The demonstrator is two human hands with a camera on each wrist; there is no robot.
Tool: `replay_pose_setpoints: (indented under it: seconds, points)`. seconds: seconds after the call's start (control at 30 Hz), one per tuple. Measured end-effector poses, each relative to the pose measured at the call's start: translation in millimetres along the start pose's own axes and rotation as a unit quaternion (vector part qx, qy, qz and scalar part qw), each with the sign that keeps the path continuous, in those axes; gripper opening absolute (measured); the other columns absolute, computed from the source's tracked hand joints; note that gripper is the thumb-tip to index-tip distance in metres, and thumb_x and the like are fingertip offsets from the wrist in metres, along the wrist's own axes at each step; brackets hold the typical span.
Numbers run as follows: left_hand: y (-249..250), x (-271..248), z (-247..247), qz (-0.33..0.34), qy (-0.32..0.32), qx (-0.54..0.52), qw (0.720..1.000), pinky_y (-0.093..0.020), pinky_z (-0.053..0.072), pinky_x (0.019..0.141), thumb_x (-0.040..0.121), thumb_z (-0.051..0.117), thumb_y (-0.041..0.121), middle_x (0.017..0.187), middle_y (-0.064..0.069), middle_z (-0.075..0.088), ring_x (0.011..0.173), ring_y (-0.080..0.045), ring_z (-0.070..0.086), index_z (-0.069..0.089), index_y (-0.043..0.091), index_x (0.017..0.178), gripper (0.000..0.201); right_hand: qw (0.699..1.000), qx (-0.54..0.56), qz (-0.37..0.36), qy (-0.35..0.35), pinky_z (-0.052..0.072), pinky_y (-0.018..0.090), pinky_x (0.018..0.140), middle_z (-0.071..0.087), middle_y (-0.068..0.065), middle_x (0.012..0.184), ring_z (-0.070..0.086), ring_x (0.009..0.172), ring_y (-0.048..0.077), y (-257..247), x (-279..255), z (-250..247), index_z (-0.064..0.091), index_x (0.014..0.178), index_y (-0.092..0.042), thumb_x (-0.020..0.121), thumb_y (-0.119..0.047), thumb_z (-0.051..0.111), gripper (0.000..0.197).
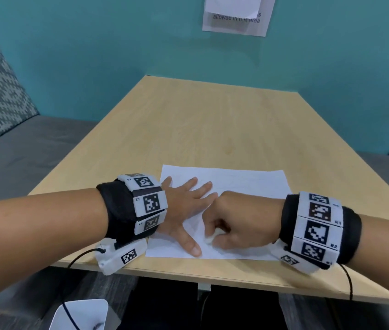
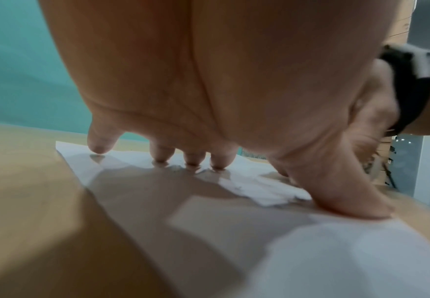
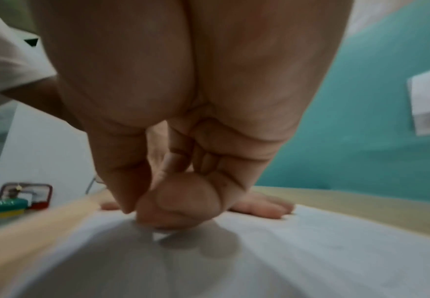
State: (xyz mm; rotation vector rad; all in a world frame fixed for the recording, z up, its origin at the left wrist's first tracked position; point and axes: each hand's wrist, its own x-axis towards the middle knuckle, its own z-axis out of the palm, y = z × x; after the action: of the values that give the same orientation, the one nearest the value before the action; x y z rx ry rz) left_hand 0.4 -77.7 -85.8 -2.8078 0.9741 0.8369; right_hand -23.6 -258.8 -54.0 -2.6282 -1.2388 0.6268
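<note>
Pinning paper (image 1: 248, 184), left hand (image 1: 184, 203), right hand (image 1: 238, 222) pinching eraser (image 1: 209, 240), table (image 1: 200, 127), wall notice (image 1: 236, 22)

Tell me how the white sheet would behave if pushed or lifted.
The sheet looks thin and flat, so it would probably flop if lifted by one edge. On the smooth table it likely slides easily; perhaps that is why the left hand presses it flat while the right hand pinches a small white piece on it.

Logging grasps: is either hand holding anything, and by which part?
The right hand pinches a small white object, perhaps an eraser, by its upper part against the paper. The left hand holds nothing; it presses the paper flat.
</note>
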Motion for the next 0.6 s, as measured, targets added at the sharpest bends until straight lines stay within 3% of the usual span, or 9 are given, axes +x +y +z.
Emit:
replay_pose_setpoints:
  seconds: [0.13,0.23,0.4,0.6]
  points:
    - [2.7,-8.8,-2.7,-0.012,-0.007,0.022,1.000,-0.065,-0.009,0.115,0.071,0.061,0.081,0.159,0.013,-0.031,0.148,-0.017,-0.027,-0.020,0.037,0.154,0.124,0.990,-0.077,0.062,0.099,0.048,0.029,0.065,0.061,-0.008,0.067,0.048,0.060,0.010,28.2,-8.3,-15.0,0.068,0.084,-0.014,0.081,-0.016,0.055,0.013]
    - [4.6,-19.7,-4.0,-0.018,-0.030,0.028,0.999,-0.059,-0.013,0.118,0.072,0.057,0.083,0.158,0.017,-0.029,0.147,-0.012,-0.026,-0.019,0.037,0.154,0.121,0.976,-0.072,0.113,0.170,0.045,0.025,0.060,0.056,-0.014,0.062,0.049,0.056,0.005,47.3,-24.5,-35.4,0.069,0.085,-0.016,0.085,-0.020,0.058,0.011]
    - [7.5,-32.9,-10.5,-0.032,-0.036,0.018,0.999,-0.052,-0.014,0.119,0.077,0.049,0.083,0.160,0.018,-0.024,0.148,-0.007,-0.023,-0.015,0.036,0.155,0.111,0.974,-0.027,0.145,0.174,0.038,0.018,0.054,0.055,-0.013,0.060,0.050,0.055,0.005,64.0,-25.6,-44.3,0.069,0.087,-0.018,0.087,-0.027,0.063,0.011]
    - [-3.0,-15.9,-45.4,-0.073,0.055,0.032,0.995,-0.055,-0.008,0.120,0.081,0.048,0.079,0.164,0.014,-0.011,0.151,-0.009,-0.011,0.000,0.030,0.159,0.104,0.979,-0.012,0.151,0.138,0.041,0.017,0.055,0.059,-0.013,0.066,0.053,0.056,0.001,71.3,13.9,-49.6,0.069,0.086,-0.017,0.085,-0.023,0.064,0.008]
